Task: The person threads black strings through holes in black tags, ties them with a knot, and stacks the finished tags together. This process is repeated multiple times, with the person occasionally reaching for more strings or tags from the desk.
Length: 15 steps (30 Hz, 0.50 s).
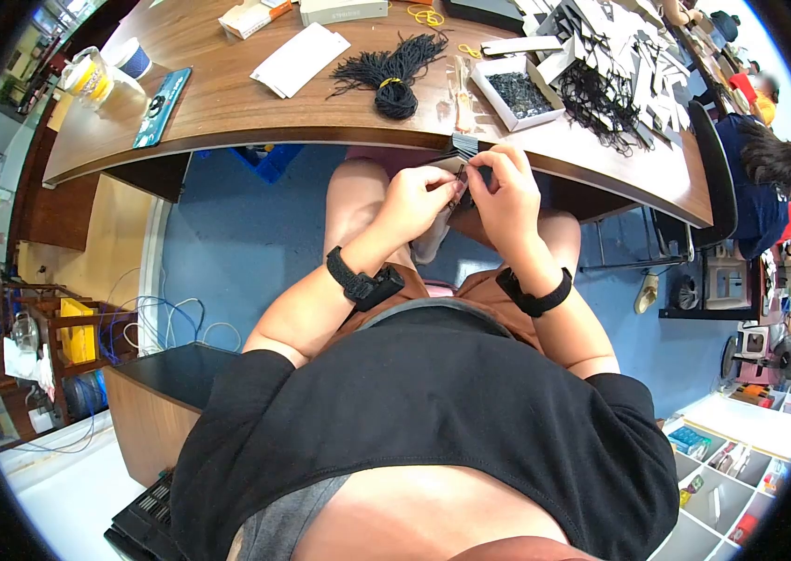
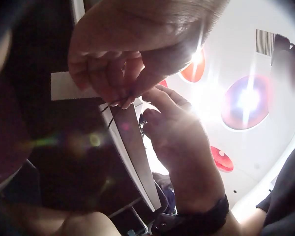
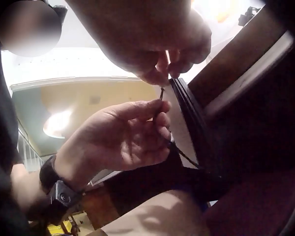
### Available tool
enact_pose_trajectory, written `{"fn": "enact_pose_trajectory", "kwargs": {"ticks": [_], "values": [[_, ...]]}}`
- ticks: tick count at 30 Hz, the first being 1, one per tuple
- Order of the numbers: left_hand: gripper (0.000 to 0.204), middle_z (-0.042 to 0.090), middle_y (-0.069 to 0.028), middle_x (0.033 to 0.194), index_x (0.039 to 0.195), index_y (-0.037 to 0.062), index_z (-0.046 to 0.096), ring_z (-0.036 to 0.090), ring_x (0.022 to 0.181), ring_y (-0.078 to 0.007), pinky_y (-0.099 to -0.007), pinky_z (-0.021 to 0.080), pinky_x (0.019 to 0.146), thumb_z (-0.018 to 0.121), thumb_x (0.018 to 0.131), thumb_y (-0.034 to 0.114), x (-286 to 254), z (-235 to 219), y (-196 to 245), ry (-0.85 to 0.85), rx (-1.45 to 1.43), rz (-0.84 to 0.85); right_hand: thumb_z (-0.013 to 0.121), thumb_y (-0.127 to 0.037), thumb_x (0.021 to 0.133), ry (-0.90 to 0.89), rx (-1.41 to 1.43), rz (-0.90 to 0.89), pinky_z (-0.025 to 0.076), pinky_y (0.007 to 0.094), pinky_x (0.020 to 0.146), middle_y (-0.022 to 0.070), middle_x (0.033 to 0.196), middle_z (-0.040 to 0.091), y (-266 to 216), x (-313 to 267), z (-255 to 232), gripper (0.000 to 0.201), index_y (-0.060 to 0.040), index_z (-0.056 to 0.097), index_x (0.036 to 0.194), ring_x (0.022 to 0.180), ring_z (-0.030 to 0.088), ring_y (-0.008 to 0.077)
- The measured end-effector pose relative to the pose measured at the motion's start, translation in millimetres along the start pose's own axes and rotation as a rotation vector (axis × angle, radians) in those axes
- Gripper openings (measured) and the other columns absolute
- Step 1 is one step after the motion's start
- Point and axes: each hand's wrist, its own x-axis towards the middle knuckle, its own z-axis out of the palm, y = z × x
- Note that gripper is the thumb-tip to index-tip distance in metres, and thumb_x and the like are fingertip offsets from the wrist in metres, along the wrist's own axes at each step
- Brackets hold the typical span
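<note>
Specifically, we held both forearms [image 1: 306, 304] converging forward, left grip [image 1: 417, 203] and right grip [image 1: 509, 192] pinching the black cord [image 3: 161, 93] between them, near the wood-grain tabletop [image 1: 246, 112], above blue floor [image 1: 246, 224].

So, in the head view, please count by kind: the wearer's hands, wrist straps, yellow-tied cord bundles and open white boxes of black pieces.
Left hand and right hand: 2
Left wrist strap and right wrist strap: 2
Yellow-tied cord bundle: 1
Open white box: 1
Total: 6
</note>
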Motion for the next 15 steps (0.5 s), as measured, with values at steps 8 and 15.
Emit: {"fn": "enact_pose_trajectory", "kwargs": {"ticks": [8, 15], "values": [[0.017, 0.064, -0.0075, 0.068, 0.084, -0.0041, 0.066, 0.056, 0.062, -0.0101, -0.0277, 0.046, 0.057, 0.062, 0.082, 0.013, -2, 0, 7, -0.032, 0.079, -0.08, 0.068, -0.012, 0.074, -0.153, -0.005, 0.097, 0.047, 0.0309, 0.061, 0.0066, 0.08, 0.056, 3, 13, -6, 0.011, -0.0068, 0.06, 0.079, 0.069, 0.06, 0.0225], [0.017, 0.063, -0.0058, 0.066, 0.079, -0.0043, 0.066, 0.055, 0.062, -0.0089, -0.0268, 0.046, 0.057, 0.061, 0.081, 0.012, -7, -6, -8, -0.025, -0.057, -0.061, 0.069, -0.011, 0.071, -0.074, -0.031, -0.031, 0.048, 0.0328, 0.058, 0.0063, 0.076, 0.055, -1, -9, -5, 0.01, -0.0079, 0.059, 0.075, 0.064, 0.059, 0.0233]]}}
